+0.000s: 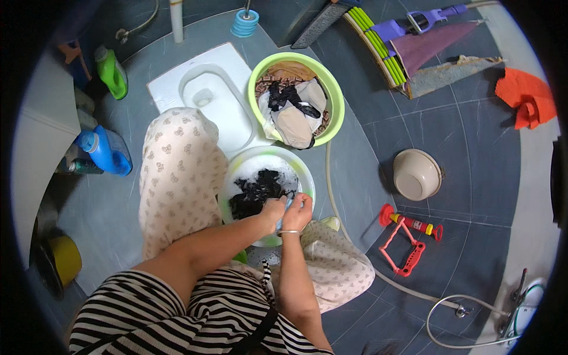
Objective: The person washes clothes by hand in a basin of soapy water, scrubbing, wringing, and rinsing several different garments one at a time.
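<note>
A white and green basin (308,175) in front of me holds foamy water and a soaked black cloth (255,192). Over its right side, my left hand (273,212) and my right hand (298,212) come together, both closed on a small light-blue thing (289,203). My fingers cover most of it, so its kind is unclear. A bracelet circles my right wrist. Just beyond, a lime-green basin (338,100) contains a heap of clothes, black, beige and patterned (296,109).
A white squat toilet (242,127) lies beyond my left knee. Bottles, one green (111,74) and one blue (105,151), stand at left. A hose (329,177) runs along the right side. On the right-hand tiles are a beige bucket (415,176) and a red holder (408,260).
</note>
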A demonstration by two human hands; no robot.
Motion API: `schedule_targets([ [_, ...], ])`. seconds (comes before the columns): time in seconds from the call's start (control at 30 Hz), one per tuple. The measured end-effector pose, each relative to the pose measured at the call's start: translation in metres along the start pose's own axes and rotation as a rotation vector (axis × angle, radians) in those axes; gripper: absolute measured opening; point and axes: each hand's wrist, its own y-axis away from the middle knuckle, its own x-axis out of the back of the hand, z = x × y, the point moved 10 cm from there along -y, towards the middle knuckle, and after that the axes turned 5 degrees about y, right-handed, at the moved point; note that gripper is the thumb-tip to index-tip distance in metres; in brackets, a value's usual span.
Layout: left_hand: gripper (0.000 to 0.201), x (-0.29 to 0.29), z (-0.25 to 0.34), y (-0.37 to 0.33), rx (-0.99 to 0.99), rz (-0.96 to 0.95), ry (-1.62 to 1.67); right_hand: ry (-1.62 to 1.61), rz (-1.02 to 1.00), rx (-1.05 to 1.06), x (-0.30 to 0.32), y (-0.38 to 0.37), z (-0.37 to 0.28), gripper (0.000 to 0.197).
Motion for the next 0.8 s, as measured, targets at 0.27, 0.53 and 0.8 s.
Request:
schedule_targets([
  [0.27,0.027,0.005,0.085,-0.012,-0.391,0.051,0.010,-0.470,-0.120,-0.242,-0.029,-0.062,0.099,0.023],
  [0.53,0.025,0.049,0.004,-0.074,0.097,0.116,0.111,-0.081,-0.323,-0.095,-0.096,-0.082,0.117,0.023],
  [0.8,0.021,0.056,0.007,-0.102,0.176,0.202,0.083,0.545,-0.844,0.117,-0.218,-0.062,0.133,0.022],
])
